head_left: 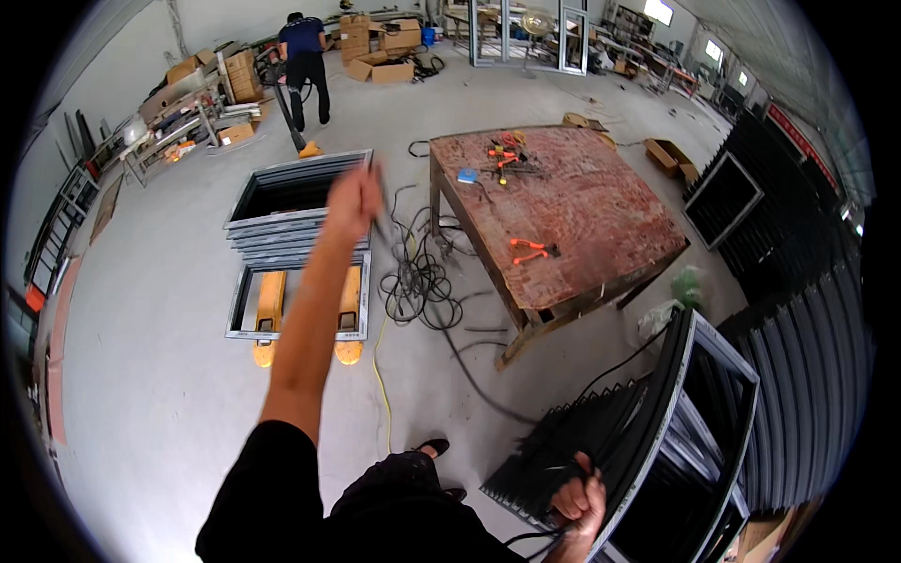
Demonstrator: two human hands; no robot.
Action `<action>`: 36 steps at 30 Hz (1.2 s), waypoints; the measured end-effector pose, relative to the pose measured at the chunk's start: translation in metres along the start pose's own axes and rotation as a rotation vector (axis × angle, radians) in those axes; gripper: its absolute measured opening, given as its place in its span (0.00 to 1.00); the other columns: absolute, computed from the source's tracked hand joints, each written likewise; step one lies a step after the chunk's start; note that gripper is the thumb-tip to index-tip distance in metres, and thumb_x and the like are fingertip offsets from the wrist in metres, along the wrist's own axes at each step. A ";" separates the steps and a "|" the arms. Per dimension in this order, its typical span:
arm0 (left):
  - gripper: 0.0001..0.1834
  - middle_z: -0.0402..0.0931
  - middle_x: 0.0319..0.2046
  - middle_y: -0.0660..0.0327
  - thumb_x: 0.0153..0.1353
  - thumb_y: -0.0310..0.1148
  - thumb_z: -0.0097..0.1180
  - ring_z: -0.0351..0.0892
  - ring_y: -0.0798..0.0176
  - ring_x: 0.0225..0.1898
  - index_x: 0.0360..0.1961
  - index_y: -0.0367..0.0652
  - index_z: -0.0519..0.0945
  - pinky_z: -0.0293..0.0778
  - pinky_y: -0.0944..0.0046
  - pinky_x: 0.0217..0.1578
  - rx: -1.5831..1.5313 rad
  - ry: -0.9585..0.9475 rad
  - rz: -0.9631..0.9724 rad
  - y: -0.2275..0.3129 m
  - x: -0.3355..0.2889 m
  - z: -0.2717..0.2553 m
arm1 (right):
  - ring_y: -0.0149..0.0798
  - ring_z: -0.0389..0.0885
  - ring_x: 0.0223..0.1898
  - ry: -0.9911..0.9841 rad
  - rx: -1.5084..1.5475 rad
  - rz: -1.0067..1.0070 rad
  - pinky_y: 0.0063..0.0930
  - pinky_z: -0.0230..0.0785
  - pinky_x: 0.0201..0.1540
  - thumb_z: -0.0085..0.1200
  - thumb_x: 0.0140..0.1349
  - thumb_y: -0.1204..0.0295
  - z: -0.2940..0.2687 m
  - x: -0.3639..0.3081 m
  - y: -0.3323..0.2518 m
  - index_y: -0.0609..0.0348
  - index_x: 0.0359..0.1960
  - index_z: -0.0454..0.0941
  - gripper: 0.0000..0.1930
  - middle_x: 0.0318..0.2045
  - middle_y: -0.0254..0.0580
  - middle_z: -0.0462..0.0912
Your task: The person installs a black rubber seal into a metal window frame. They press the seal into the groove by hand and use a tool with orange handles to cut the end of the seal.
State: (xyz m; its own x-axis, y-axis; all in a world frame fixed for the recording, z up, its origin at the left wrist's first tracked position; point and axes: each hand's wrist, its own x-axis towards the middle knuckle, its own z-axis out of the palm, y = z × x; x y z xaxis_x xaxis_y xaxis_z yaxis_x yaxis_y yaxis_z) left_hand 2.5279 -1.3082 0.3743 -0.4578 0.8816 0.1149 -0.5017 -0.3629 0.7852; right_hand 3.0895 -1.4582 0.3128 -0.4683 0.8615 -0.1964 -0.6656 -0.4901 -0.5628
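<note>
My left arm reaches far forward, and my left hand (357, 202), blurred by motion, is closed. A dark, thin streak runs beside its fingers, too smeared to name. Low on the right, my right hand (579, 497) is closed around a black cord (540, 537), with loops of it hanging below the fist. Right beside that hand lean several grey and black rectangular frames (671, 413). A tangle of black cord (418, 291) lies on the floor between a stack of similar frames (296, 235) and the worn reddish table (601, 206).
Orange-handled pliers (533, 251), more hand tools (507, 158) and a small blue box (467, 175) lie on the table. Yellow pallet-jack forks (269, 305) pass under the frame stack. A person (302, 61) stands at the back left near cardboard boxes (385, 42). Black corrugated panels (802, 375) stand at right.
</note>
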 end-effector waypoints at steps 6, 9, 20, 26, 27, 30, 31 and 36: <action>0.09 0.56 0.16 0.74 0.67 0.39 0.43 0.53 0.78 0.17 0.40 0.45 0.67 0.50 0.75 0.17 0.199 -0.682 0.719 0.169 -0.130 0.202 | 0.26 0.58 0.14 -0.130 0.143 0.167 0.19 0.53 0.16 0.49 0.59 0.72 0.013 0.063 0.014 0.57 0.51 0.71 0.16 0.13 0.29 0.62; 0.14 0.57 0.15 0.74 0.67 0.45 0.44 0.55 0.77 0.16 0.27 0.50 0.66 0.50 0.74 0.16 0.412 -0.332 0.708 0.097 -0.132 0.169 | 0.38 0.70 0.19 -0.020 0.082 0.206 0.27 0.59 0.20 0.53 0.52 0.75 0.011 0.072 0.017 0.61 0.41 0.73 0.13 0.20 0.43 0.73; 0.10 0.71 0.24 0.64 0.65 0.34 0.43 0.69 0.71 0.28 0.39 0.39 0.74 0.67 0.68 0.30 0.512 -1.115 -0.291 -0.220 -0.353 0.147 | 0.33 0.73 0.27 0.318 0.175 0.501 0.21 0.67 0.28 0.44 0.65 0.66 -0.050 0.088 0.047 0.61 0.38 0.72 0.11 0.30 0.45 0.77; 0.18 0.76 0.32 0.62 0.67 0.46 0.43 0.75 0.67 0.34 0.46 0.44 0.76 0.72 0.66 0.36 0.293 -0.901 -1.093 -0.216 -0.332 0.097 | 0.24 0.65 0.19 0.308 -0.044 0.387 0.16 0.60 0.21 0.47 0.64 0.70 -0.103 0.075 0.047 0.58 0.38 0.71 0.06 0.23 0.39 0.73; 0.24 0.78 0.33 0.61 0.65 0.52 0.43 0.78 0.67 0.33 0.47 0.43 0.76 0.74 0.65 0.36 0.284 -0.714 -1.085 -0.229 -0.327 0.083 | 0.33 0.70 0.20 0.216 0.010 0.405 0.24 0.63 0.21 0.50 0.61 0.71 -0.094 0.069 0.033 0.60 0.36 0.74 0.06 0.22 0.43 0.73; 0.29 0.76 0.44 0.50 0.64 0.54 0.43 0.77 0.56 0.45 0.49 0.36 0.72 0.75 0.58 0.44 0.121 -0.156 -1.270 -0.289 -0.311 0.020 | 0.23 0.55 0.08 0.154 -0.487 0.239 0.17 0.40 0.07 0.49 0.61 0.67 0.037 0.023 -0.003 0.57 0.28 0.69 0.08 0.10 0.30 0.62; 0.31 0.73 0.48 0.48 0.63 0.55 0.43 0.76 0.54 0.48 0.51 0.35 0.69 0.74 0.56 0.47 0.053 -0.042 -1.373 -0.294 -0.305 0.021 | 0.23 0.53 0.07 0.063 -0.489 0.220 0.18 0.38 0.07 0.50 0.60 0.67 0.046 0.014 -0.009 0.59 0.32 0.68 0.08 0.10 0.31 0.63; 0.42 0.62 0.57 0.43 0.61 0.60 0.44 0.69 0.46 0.55 0.61 0.33 0.55 0.69 0.47 0.53 -0.496 0.231 -1.465 -0.321 -0.284 0.018 | 0.25 0.58 0.08 -0.336 -0.320 0.300 0.17 0.44 0.10 0.59 0.54 0.71 0.048 -0.025 -0.035 0.69 0.39 0.69 0.16 0.10 0.37 0.67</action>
State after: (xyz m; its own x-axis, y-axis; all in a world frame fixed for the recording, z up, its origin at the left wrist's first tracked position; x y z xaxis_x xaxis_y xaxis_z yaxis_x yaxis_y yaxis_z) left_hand 2.8319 -1.4365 0.1007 0.5525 0.4959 -0.6700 -0.7556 0.6373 -0.1514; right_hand 3.0966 -1.4684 0.3760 -0.8046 0.5751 -0.1482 -0.2892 -0.5974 -0.7480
